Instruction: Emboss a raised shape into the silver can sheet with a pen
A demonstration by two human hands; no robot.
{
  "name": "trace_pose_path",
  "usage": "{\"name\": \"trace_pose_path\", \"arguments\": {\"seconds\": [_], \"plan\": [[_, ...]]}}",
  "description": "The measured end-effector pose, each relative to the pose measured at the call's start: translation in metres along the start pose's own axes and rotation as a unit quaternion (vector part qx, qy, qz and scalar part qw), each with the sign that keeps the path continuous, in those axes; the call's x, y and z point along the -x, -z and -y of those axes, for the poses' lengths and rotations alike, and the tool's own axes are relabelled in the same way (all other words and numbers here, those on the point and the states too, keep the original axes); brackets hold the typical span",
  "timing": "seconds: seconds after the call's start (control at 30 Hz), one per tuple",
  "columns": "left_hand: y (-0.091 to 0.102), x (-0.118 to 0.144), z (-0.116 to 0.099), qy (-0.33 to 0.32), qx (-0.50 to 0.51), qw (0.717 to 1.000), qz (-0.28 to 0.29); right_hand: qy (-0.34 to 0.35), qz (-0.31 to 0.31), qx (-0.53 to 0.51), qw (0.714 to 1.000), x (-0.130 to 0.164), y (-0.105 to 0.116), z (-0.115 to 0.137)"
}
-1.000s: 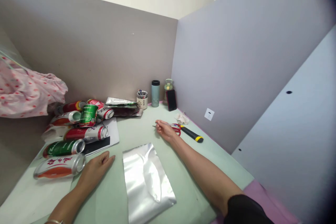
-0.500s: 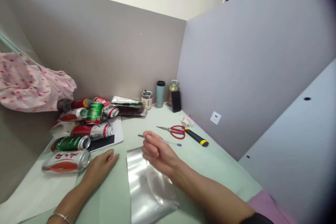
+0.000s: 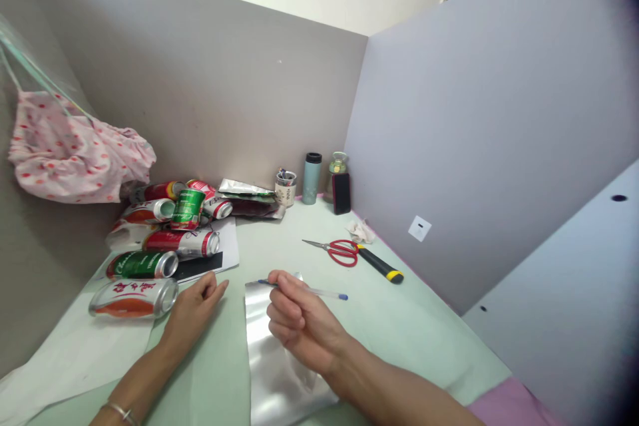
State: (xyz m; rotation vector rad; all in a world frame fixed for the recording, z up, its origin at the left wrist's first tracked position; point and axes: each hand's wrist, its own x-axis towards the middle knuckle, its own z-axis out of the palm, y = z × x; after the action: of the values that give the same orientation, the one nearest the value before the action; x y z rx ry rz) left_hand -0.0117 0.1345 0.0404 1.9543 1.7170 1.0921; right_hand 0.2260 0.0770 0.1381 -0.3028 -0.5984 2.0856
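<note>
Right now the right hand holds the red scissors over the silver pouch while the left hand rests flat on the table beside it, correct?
Not quite. The head view shows the right hand holding a pen, not scissors; the red scissors lie untouched farther back. The silver pouch and left hand are as described.

Red scissors (image 3: 339, 251), utility knife (image 3: 380, 265), cans (image 3: 164, 239), pink cloth (image 3: 80, 160).

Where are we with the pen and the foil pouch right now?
The right hand grips the pen above the top edge of the silver pouch, which lies flat on the table. The left hand rests beside it. No marks show on the pouch. The scissors lie untouched.
</note>
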Motion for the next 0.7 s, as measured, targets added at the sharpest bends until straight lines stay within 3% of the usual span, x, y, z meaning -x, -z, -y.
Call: {"name": "trace_pose_path", "arguments": {"seconds": [0.13, 0.27, 0.4, 0.7], "plan": [[0.018, 0.016, -0.057, -0.039, 0.080, 0.993, -0.079, -0.006, -0.007, 0.019, 1.000, 0.001, 0.000, -0.003], [0.027, 0.032, -0.098, -0.116, 0.121, 0.983, -0.077, -0.007, -0.009, 0.045, 0.999, 0.000, 0.002, -0.010], [0.027, 0.036, -0.111, -0.175, 0.135, 0.973, -0.062, -0.002, -0.009, 0.061, 0.998, -0.002, 0.004, -0.016], [0.026, 0.035, -0.115, -0.196, 0.145, 0.966, -0.081, -0.007, -0.023, 0.070, 0.997, -0.004, 0.005, -0.018]]}}
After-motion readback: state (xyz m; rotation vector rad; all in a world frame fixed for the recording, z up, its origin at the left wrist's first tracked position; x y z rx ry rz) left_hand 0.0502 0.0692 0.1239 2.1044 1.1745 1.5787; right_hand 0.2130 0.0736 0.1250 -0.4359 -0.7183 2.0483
